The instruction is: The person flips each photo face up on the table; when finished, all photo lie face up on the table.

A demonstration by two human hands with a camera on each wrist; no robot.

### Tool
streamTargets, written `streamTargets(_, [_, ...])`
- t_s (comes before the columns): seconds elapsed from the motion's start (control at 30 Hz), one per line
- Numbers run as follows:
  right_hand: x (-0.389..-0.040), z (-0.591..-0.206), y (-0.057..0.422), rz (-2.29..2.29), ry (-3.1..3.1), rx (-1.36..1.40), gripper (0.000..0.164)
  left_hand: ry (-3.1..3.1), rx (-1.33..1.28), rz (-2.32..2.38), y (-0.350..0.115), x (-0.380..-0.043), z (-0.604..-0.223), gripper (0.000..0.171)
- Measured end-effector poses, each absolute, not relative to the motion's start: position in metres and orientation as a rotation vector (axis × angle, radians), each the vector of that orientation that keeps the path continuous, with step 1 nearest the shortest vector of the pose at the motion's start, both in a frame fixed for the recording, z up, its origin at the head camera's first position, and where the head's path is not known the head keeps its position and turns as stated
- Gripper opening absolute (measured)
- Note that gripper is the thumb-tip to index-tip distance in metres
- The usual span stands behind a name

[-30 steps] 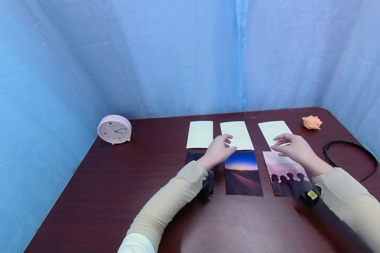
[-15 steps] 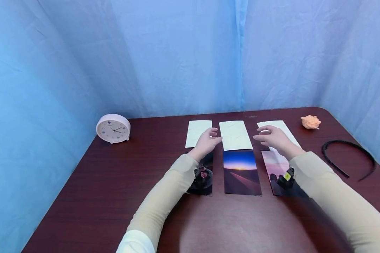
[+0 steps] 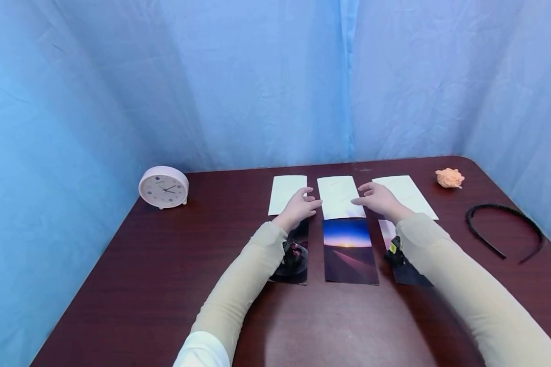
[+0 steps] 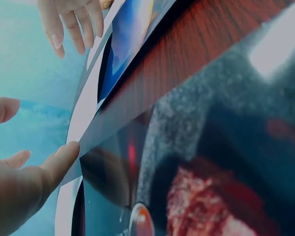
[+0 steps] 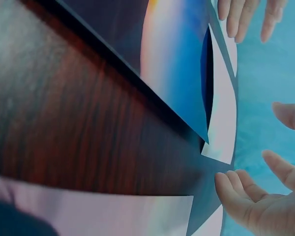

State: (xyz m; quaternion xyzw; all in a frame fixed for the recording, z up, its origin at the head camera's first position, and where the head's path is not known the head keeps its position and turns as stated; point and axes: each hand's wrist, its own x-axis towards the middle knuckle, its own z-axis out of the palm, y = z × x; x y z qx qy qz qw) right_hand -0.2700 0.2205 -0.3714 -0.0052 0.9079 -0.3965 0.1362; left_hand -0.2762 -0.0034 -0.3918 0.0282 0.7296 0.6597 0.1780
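My left hand (image 3: pixel 298 208) is over the gap between the left white sheet (image 3: pixel 282 189) and the middle white sheet (image 3: pixel 339 196), its fingers loosely bent around nothing. Facing it, my right hand (image 3: pixel 382 199) has relaxed fingers, with fingertips overlapping the middle sheet's right edge in the head view. Below that sheet lies a photo of a road at sunset (image 3: pixel 349 260). A dark photo with reddish food (image 4: pixel 201 201) is partly under my left wrist. The right sleeve hides much of a pinkish photo (image 3: pixel 387 232), below the right white sheet (image 3: pixel 408 191).
A round white alarm clock (image 3: pixel 164 187) stands at the table's back left. Back right are a peach, flower-like scrunched thing (image 3: pixel 449 178) and a black headband (image 3: pixel 500 206). Blue curtains (image 3: pixel 257 92) hang behind the table.
My right hand has moved left from the right sheet to the middle one. The left hand has drawn back left from over the middle sheet, then stayed almost still. The sheets and photos keep their places.
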Motion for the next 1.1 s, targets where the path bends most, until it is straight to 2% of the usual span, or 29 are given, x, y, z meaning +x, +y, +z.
streamTargets(0.33, [-0.272,-0.378,0.218,-1.074,2.632,-0.033,0.066,2.039,0.038,1.883,0.002,-0.282,-0.400,0.057])
streamTargets(0.77, [-0.278,-0.380,0.209,-1.218,2.560,0.009,0.062,2.026,0.026,1.893,0.007,-0.287,-0.403,0.055])
streamTargets(1.1, [-0.281,-0.386,0.203,-1.261,2.506,-0.053,0.076,2.151,0.109,1.800,0.011,-0.288,-0.407,0.059])
